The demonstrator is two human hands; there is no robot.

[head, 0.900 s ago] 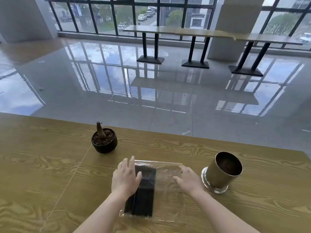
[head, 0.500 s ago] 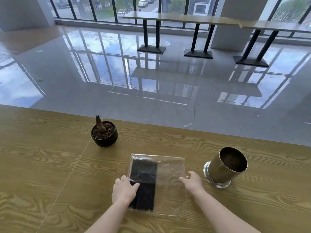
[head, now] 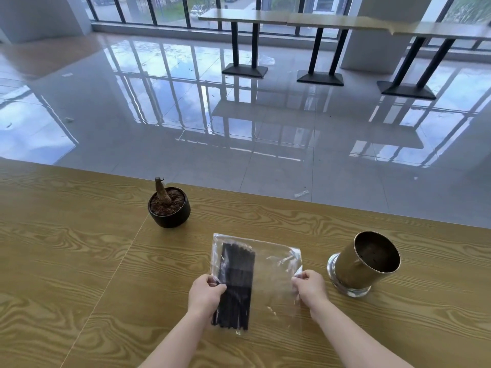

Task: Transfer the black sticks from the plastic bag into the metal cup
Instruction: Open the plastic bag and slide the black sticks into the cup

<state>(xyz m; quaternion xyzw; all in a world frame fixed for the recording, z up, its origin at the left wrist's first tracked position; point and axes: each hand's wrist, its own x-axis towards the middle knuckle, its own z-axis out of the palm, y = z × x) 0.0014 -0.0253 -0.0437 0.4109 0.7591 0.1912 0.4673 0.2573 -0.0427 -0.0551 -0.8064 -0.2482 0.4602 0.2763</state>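
Clear plastic bag (head: pixel 273 264) is pinched at both side edges: left hand (head: pixel 206 293) beside the bundle of thin black sticks (head: pixel 236 282), right hand (head: pixel 309 288) on the empty side, fingers (head: pixel 299 278) curled onto the film. This is probably to steady it on the wood-grain surface (head: pixel 79 261) for opening. All sticks are inside the bag, left side. Brass-coloured metal cup (head: pixel 364 264) is placed just right of it, within reach; no sticks are seen in it.

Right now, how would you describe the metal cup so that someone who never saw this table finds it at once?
Look at the wooden table in the foreground. The metal cup stands near its right side, just right of the clear plastic bag. Unlike the low black plant pot further left, it is tall, brass-coloured, with a shiny silver base.
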